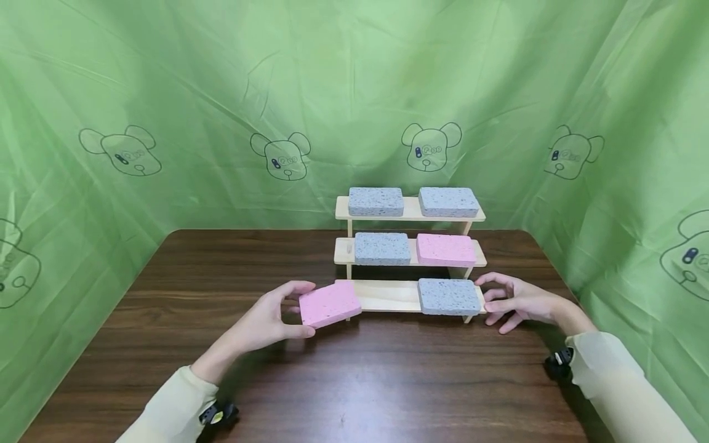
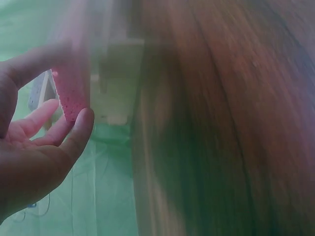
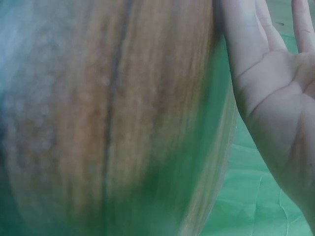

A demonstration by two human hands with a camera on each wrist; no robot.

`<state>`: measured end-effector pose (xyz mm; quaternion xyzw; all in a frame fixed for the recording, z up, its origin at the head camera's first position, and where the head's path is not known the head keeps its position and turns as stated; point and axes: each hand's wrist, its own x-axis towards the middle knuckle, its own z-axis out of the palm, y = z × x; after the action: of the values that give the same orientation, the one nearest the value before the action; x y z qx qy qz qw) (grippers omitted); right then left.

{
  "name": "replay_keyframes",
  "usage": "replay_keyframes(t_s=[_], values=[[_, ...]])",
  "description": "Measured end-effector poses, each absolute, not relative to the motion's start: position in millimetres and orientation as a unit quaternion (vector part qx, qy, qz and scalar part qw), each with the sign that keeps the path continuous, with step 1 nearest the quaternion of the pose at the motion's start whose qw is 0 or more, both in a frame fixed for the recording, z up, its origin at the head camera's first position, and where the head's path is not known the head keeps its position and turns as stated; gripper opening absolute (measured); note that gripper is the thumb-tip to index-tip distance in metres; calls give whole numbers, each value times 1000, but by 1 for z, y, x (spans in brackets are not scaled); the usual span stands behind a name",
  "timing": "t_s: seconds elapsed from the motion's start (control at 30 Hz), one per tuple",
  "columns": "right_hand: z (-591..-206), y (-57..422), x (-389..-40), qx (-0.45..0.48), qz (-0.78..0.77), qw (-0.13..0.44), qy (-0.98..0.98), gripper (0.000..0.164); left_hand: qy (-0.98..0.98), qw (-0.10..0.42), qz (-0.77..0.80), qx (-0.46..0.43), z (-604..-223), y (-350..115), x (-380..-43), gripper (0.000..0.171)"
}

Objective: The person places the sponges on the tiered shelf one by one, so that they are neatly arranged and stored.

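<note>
My left hand [image 1: 266, 320] pinches a pink sponge [image 1: 330, 305] between thumb and fingers. In the head view the sponge is tilted and overlaps the left end of the lowest tier of a wooden rack [image 1: 388, 296]. The left wrist view shows its pitted edge [image 2: 73, 96] between thumb and fingertips. At the other end of that tier, my right hand [image 1: 515, 301] grips the rack's edge, thumb in front, close beside a blue speckled sponge [image 1: 449, 296]. In the right wrist view only the palm [image 3: 280, 93] and parts of the fingers show.
The middle tier carries a blue sponge [image 1: 382, 248] and a pink one [image 1: 445, 250]. Two more blue sponges [image 1: 375, 202] [image 1: 448, 202] lie on the top tier. The rack stands on a dark wooden table [image 1: 354, 381], with green curtain [image 1: 354, 74] behind and at both sides.
</note>
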<state>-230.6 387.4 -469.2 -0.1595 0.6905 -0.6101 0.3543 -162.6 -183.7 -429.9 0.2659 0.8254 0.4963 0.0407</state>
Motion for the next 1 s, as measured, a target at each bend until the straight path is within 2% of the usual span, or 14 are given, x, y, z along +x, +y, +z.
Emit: replay_keyframes(t_s=[1.0], values=[[-470, 388, -233, -160, -613, 367, 681, 45, 784, 67, 525, 324, -434, -105, -203, 71]])
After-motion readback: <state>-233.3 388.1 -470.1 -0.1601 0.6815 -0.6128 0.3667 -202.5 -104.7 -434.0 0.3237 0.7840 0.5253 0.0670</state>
